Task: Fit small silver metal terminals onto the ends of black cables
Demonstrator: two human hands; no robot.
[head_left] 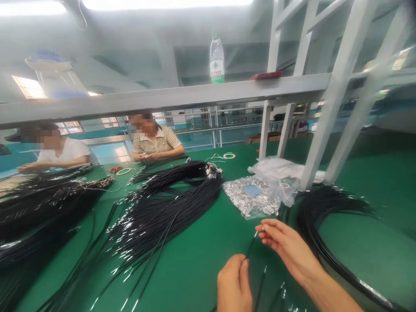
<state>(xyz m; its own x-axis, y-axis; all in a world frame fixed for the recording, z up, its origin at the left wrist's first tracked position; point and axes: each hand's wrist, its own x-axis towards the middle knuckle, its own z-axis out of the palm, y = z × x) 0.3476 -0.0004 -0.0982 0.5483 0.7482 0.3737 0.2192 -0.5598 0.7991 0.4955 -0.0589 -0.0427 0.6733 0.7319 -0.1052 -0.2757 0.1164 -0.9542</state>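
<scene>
My left hand (234, 281) is closed around a thin black cable (251, 247), whose silvery tip points up toward my right hand. My right hand (287, 247) pinches a small shiny metal fitting (262, 228) between thumb and forefinger, right by that tip. Whether the fitting touches the cable end, I cannot tell. Just beyond my hands lies a clear plastic bag (260, 208) full of small silvery metal pieces, with a blue patch on it. More black cables with silvery ends lie below my hands, partly hidden by them.
A large bundle of black cables (182, 203) spreads across the green table (195, 268); another coil (312, 225) lies at right. White posts (320, 117) carry a shelf (162, 97) holding a bottle (216, 60). Two people (157, 141) sit opposite, near red-handled scissors (116, 169).
</scene>
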